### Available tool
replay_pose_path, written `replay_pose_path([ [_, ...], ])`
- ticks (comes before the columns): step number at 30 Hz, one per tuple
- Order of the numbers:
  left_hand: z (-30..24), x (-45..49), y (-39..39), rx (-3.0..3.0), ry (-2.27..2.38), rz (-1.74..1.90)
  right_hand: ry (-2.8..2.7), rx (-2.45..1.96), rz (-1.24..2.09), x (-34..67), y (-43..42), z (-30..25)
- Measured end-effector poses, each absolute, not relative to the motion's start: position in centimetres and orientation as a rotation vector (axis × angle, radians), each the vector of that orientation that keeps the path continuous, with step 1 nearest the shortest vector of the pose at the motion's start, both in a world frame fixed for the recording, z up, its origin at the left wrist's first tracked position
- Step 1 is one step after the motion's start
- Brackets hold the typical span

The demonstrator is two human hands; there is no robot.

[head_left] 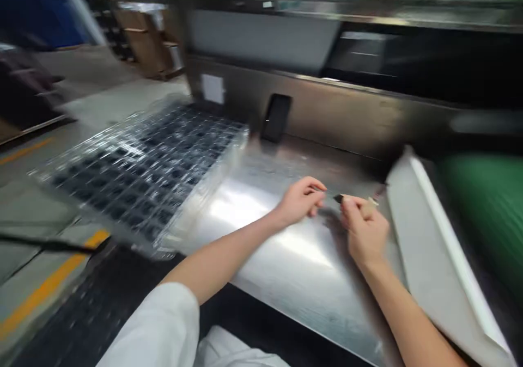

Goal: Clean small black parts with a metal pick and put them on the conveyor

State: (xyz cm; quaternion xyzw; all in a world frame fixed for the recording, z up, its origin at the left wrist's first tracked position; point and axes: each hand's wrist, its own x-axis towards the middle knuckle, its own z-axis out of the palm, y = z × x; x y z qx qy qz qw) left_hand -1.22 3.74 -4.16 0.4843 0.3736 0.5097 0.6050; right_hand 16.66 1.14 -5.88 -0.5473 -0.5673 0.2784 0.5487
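Note:
My right hand (366, 230) pinches a small dark piece (338, 198) between thumb and forefinger, its pointed end towards the left. The piece is too small and blurred to name. Just left of it is my left hand (301, 200), its fingers loosely curled and a gap showing between thumb and forefinger. Nothing plainly shows in that hand. Both hands are above a shiny metal work surface (281, 258). A small pale thing (372, 201) shows behind the right hand's knuckles; its kind is unclear.
To the left lies a clear plastic tray (175, 236) with many pockets containing dark pieces. A phone-like black object (277, 117) leans against the metal back panel (339, 119). At right stand a white tilted panel (433, 252) and something green (486, 209). Cardboard boxes (143, 43) stand farther back.

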Motion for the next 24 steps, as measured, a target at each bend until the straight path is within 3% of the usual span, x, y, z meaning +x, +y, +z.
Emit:
replay_pose_path([
  [7, -4.7, -0.2, 2.2, 1.201, 0.844, 1.203, -1.186, -1.189, 0.86, 15.8, 1.7, -5.8],
  [24, -3.9, -0.3, 2.0, 1.028, 0.666, 1.056, -1.469, -1.157, 0.691, 15.4, 0.8, -4.4],
])
